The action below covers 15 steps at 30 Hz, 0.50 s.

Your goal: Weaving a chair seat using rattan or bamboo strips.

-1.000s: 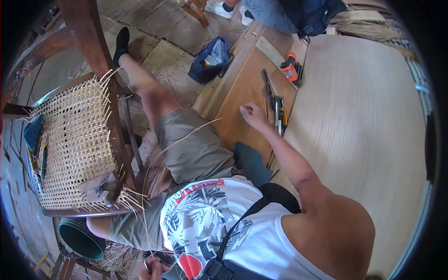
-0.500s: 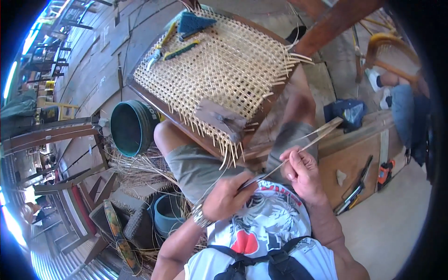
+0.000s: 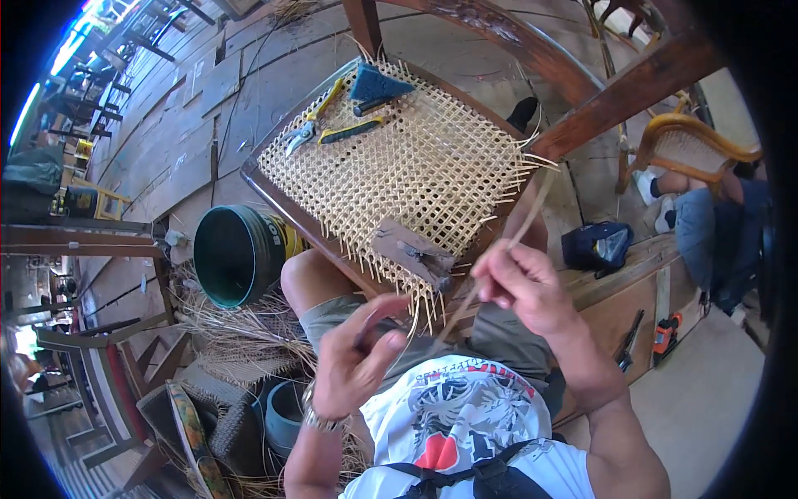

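Observation:
My right hand pinches a thin, pale cane strip, blurred, which slants up and down past the fingers. Over my lap, my left hand is open, thumb and fingers apart. A dark patch in its palm is too unclear to name. In front of me lies a woven cane seat in a dark wooden chair frame, loose strand ends sticking out along its edges. Resting on the weave are yellow-handled pruning shears, a blue triangular pad and, near my hands, a dark wooden block.
A green bucket stands left of my knee, above piled cane scraps. A smaller blue-grey bucket is at lower left. To the right are a dark bag, an orange-and-black tool and another person's legs beside a cane-backed chair.
My left hand has come off the strip, moved left and opened. My right hand has risen slightly with the strip, now held more steeply. The view has shifted a little.

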{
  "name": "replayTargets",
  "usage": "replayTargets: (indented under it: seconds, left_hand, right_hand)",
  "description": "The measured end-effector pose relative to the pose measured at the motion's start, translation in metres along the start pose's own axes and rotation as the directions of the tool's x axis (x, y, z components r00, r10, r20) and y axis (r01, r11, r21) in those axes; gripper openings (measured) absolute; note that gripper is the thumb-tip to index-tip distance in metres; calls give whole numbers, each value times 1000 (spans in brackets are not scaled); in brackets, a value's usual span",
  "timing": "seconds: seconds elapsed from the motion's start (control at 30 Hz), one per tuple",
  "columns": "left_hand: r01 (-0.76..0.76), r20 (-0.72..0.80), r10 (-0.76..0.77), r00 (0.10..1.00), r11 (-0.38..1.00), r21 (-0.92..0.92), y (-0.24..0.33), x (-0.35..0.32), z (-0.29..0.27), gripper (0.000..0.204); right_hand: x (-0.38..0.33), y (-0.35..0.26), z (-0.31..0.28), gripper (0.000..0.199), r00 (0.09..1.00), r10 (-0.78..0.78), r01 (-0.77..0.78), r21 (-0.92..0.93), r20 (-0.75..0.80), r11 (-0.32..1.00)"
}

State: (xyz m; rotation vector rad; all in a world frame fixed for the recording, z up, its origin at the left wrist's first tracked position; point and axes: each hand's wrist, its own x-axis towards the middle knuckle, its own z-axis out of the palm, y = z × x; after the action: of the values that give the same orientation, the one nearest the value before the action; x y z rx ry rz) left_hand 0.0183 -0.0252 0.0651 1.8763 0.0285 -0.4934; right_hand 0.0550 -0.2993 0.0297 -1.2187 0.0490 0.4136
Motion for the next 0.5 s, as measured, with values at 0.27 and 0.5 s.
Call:
replayTargets:
  seconds: [0.27, 0.5]
  left_hand:
    - [-16, -61, -8, 998, 925, -381, -15, 4, -6, 19]
    - [46, -412, -285, 866, 864, -501, -76, -45, -32, 16]
  right_hand:
    - [89, -16, 39, 28, 902, -97, 141, -75, 420, 987]
    - [271, 34, 73, 35, 856, -316, 362, -911, 408, -196]
